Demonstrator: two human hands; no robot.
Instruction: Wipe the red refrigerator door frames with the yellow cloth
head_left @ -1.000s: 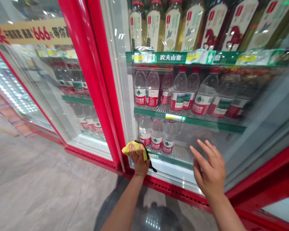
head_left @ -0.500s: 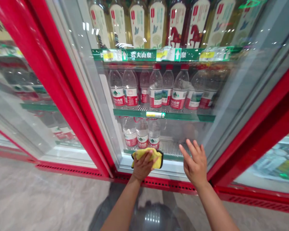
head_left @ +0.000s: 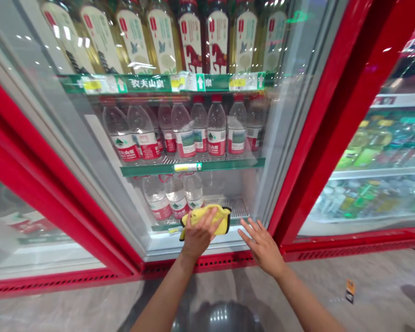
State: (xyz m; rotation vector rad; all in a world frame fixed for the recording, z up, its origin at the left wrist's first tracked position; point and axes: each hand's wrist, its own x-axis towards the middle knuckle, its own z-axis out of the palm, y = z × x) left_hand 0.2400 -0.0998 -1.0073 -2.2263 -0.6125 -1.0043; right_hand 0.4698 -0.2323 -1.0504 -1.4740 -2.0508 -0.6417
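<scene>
My left hand (head_left: 198, 234) presses a yellow cloth (head_left: 222, 220) with dark edging flat against the lower part of a glass fridge door (head_left: 244, 184). Its fingers lie over the cloth, which sticks out to the right of them. Just right of the cloth is my right hand (head_left: 262, 244), bare, its fingers spread near the glass at the bottom right of the door; whether they touch it I cannot tell. Behind the glass, three large water bottles (head_left: 176, 196) stand on the lowest shelf, left of and above the cloth.
A red door frame (head_left: 297, 157) runs down the right side, with another fridge section of drinks (head_left: 363, 143) beyond it. Inside, water bottles (head_left: 185, 133) fill the middle shelf, and tall drink bottles (head_left: 190, 41) the upper one. A small orange-and-black piece (head_left: 350, 290) lies on the floor (head_left: 376, 276).
The view has swung to the right. My left hand and the cloth have shifted rightward along the glass, and my right hand has lowered, coming closer to the cloth.
</scene>
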